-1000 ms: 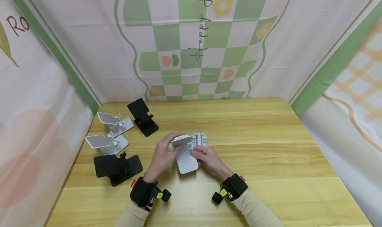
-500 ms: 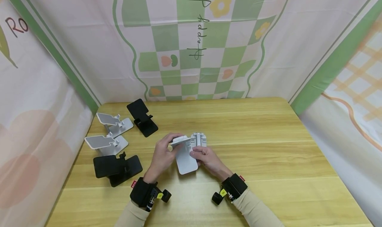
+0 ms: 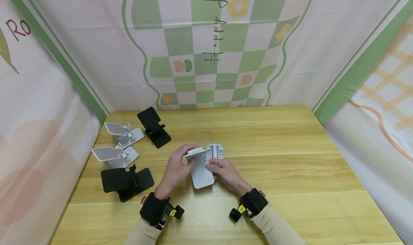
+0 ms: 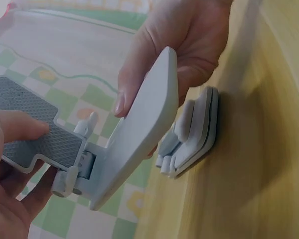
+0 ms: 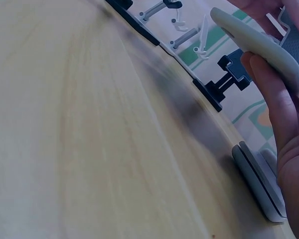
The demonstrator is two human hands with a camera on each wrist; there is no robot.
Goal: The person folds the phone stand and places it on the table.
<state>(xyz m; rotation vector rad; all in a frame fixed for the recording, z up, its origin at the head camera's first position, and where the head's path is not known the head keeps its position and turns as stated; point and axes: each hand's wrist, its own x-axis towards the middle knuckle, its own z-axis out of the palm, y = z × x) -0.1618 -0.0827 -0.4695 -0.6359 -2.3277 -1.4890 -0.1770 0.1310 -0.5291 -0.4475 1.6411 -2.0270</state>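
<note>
A white folding phone stand (image 3: 202, 176) is held between both hands above the middle of the table, partly unfolded. My left hand (image 3: 175, 169) grips its padded upper plate; in the left wrist view the thumb presses on the grey textured pad (image 4: 32, 114) with fingers behind. The right hand (image 3: 228, 174) pinches the edge of the smooth base plate (image 4: 144, 119), thumb on one side and fingers on the other. Between the two plates the hinge (image 4: 84, 164) shows. Just beyond the right hand, a second white phone stand (image 3: 215, 150) lies folded flat on the table.
At the left of the wooden table (image 3: 290, 159) stand two unfolded white phone stands (image 3: 111, 153) and two black ones, one at the back (image 3: 155, 126) and one nearer (image 3: 120, 178). Patterned cloth (image 3: 219, 69) hangs behind and at both sides.
The upper plate of the held phone stand has tilted slightly on its hinge, its pad turning out of the head view. Both hands keep their grip and nearly the same place.
</note>
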